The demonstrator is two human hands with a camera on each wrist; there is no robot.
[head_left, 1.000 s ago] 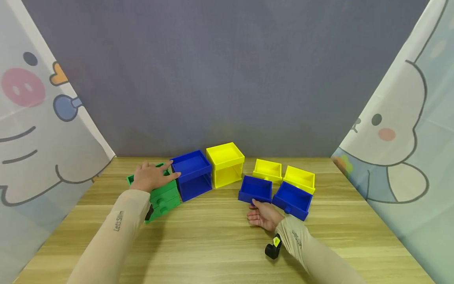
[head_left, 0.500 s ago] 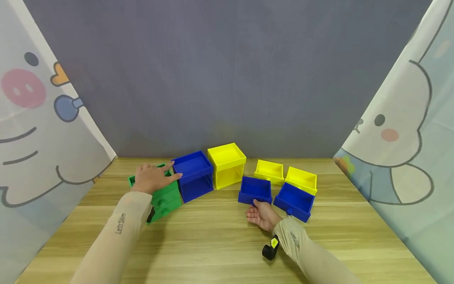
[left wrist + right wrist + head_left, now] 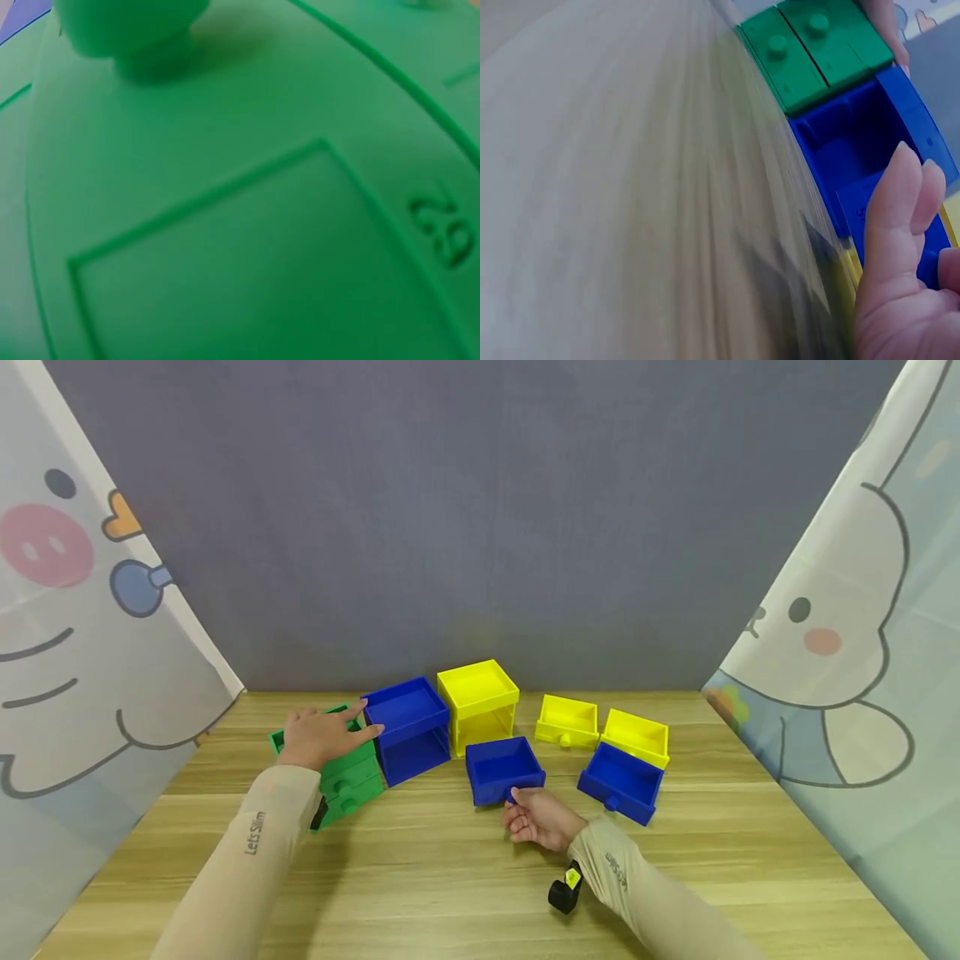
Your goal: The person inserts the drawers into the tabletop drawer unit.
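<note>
My right hand (image 3: pixel 543 818) pinches the knob of an open-topped blue drawer (image 3: pixel 504 764), held in front of the yellow cabinet (image 3: pixel 478 689). In the right wrist view, the curled fingers (image 3: pixel 896 210) partly cover that drawer. On the left, my left hand (image 3: pixel 318 737) rests over the green cabinet (image 3: pixel 356 777), thumb and forefinger stretched to the blue cabinet (image 3: pixel 408 714). The blue cabinet's front is an empty opening, facing the right hand's side. Two knobbed drawer fronts (image 3: pixel 817 26) fill the green cabinet; its knob and panel fill the left wrist view.
A second blue drawer (image 3: pixel 621 781) lies on the wooden table (image 3: pixel 435 877) at the right. Behind it sit two yellow drawers, one left (image 3: pixel 567 718) and one right (image 3: pixel 636 735). A grey backdrop (image 3: pixel 480 527) rises behind the cabinets, with printed curtains on both sides.
My right hand has drawn the blue drawer leftward, away from the other drawers and in front of the yellow cabinet. The left hand has stayed in place.
</note>
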